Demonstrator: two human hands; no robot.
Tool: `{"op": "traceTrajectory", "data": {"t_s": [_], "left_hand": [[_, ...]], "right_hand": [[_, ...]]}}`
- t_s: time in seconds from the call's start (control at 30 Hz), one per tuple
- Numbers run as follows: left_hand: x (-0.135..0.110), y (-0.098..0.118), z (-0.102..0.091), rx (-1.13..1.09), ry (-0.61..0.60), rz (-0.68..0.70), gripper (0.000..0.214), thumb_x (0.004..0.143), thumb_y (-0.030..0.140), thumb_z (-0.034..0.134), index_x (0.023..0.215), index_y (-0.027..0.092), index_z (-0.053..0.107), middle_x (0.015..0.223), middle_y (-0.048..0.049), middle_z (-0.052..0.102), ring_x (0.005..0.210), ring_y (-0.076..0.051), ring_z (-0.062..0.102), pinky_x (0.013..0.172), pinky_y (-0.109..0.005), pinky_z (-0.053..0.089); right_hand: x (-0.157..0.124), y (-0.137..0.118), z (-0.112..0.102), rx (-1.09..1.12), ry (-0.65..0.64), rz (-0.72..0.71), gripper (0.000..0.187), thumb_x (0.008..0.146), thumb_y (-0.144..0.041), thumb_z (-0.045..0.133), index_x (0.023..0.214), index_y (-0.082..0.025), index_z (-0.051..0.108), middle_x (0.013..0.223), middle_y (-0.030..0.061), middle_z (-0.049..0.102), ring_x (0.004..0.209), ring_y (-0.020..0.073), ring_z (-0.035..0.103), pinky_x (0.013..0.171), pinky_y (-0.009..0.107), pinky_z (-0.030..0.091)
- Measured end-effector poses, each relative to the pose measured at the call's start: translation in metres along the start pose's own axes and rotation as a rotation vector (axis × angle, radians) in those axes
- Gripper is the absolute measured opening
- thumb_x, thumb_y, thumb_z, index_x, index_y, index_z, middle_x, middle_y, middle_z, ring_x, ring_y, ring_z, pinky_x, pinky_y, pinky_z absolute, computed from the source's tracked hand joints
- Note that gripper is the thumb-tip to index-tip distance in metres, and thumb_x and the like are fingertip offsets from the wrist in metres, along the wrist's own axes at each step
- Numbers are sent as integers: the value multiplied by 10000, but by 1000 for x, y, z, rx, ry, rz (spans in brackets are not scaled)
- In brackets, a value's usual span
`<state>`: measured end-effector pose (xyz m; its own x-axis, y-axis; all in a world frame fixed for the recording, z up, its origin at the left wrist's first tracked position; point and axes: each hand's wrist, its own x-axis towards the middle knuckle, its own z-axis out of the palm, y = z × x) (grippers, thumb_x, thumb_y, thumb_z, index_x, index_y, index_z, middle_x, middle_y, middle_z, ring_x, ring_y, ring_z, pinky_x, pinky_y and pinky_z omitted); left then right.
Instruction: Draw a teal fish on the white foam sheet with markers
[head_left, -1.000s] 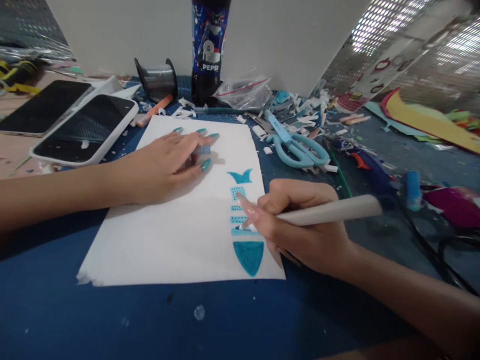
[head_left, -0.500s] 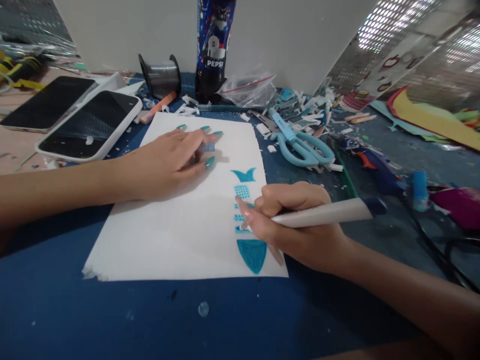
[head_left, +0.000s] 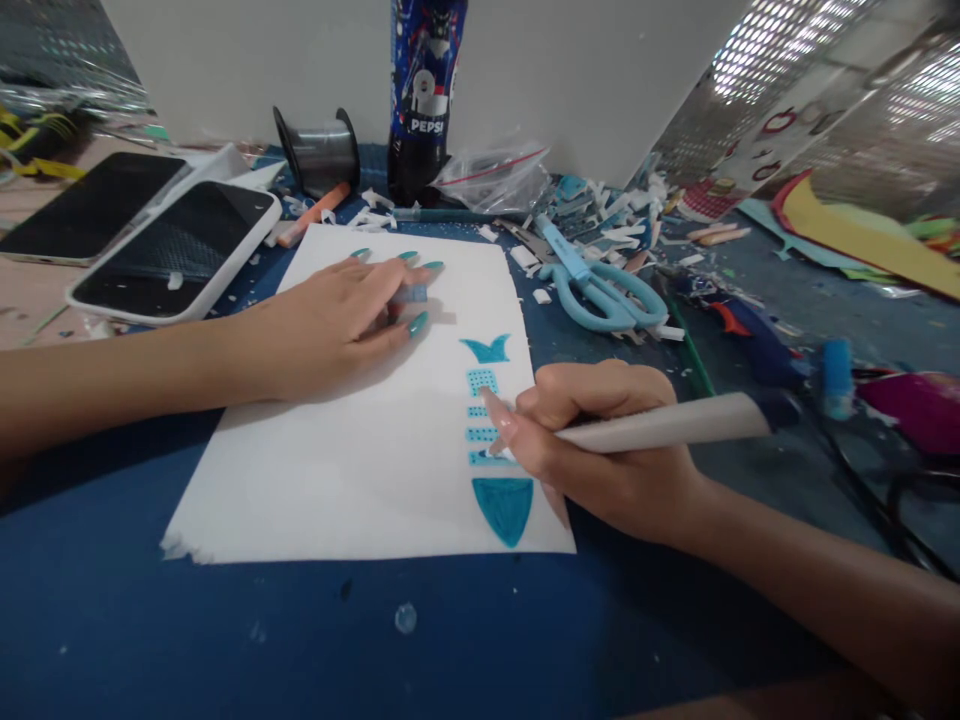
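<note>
A white sheet of paper [head_left: 360,450] lies on the blue table top [head_left: 300,640]. Teal shapes are drawn along its right side: a tail-like shape [head_left: 486,349], several small dotted blocks [head_left: 481,381] and a filled shield shape [head_left: 504,505]. My right hand [head_left: 607,450] is closed round a white marker [head_left: 667,426], whose tip touches the paper at the lowest block. My left hand [head_left: 337,325] lies on the paper's upper part, fingers curled over a small pale blue object [head_left: 411,294] that looks like a marker cap.
Two phones [head_left: 176,250] lie at the far left. A wire spool [head_left: 319,152] and a Pepsi bottle [head_left: 421,95] stand at the back. Light blue scissors [head_left: 596,285], paper scraps, a glue gun [head_left: 750,335] and coloured card [head_left: 855,235] crowd the right side.
The right hand shifts slightly as the marker works on the lowest dotted block. The left hand stays put on the paper; the view has moved a little.
</note>
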<state>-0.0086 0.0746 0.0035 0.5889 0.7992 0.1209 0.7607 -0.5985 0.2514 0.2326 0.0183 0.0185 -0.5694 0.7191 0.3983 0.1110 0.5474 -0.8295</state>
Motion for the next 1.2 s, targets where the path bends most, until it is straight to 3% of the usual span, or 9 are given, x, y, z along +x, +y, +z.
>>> {"op": "traceTrajectory", "data": {"t_s": [0.3, 0.43, 0.63, 0.8, 1.2], "left_hand": [[0, 2, -1, -14, 0, -8, 576, 978, 467, 258, 1411, 120, 413, 1407, -130, 572, 1227, -278, 576, 1053, -454, 437], [0, -1, 2, -9, 21, 4, 557, 993, 462, 268, 1413, 128, 416, 1417, -122, 569, 1244, -274, 569, 1073, -451, 425], [-1, -2, 3, 1, 61, 34, 553, 1011, 452, 277, 1424, 114, 420, 1358, -141, 610, 1118, -273, 613, 979, -442, 478], [0, 2, -3, 0, -6, 30, 557, 999, 430, 263, 1401, 80, 426, 1375, -170, 590, 1151, -283, 602, 1026, -460, 460], [-1, 0, -1, -14, 27, 27, 539, 998, 440, 278, 1379, 98, 446, 1437, -158, 566, 1150, -265, 615, 1085, -483, 418]], "right_hand": [[0, 1, 1, -64, 20, -21, 444, 822, 39, 520, 612, -200, 211, 528, -71, 249, 430, 48, 228, 395, 246, 213], [-1, 1, 0, -37, 7, -5, 456, 832, 38, 520, 622, -207, 198, 525, -77, 236, 428, 52, 209, 404, 251, 228], [-1, 1, 0, -12, -43, -4, 458, 816, 23, 514, 613, -211, 176, 516, -74, 222, 433, 65, 191, 421, 259, 256], [-2, 0, -1, -41, 5, 29, 462, 843, 3, 526, 616, -211, 184, 520, -67, 225, 440, 71, 191, 413, 263, 252], [0, 1, -2, -6, -5, -14, 455, 829, 52, 501, 623, -204, 186, 529, -72, 221, 439, 63, 189, 441, 248, 284]]}}
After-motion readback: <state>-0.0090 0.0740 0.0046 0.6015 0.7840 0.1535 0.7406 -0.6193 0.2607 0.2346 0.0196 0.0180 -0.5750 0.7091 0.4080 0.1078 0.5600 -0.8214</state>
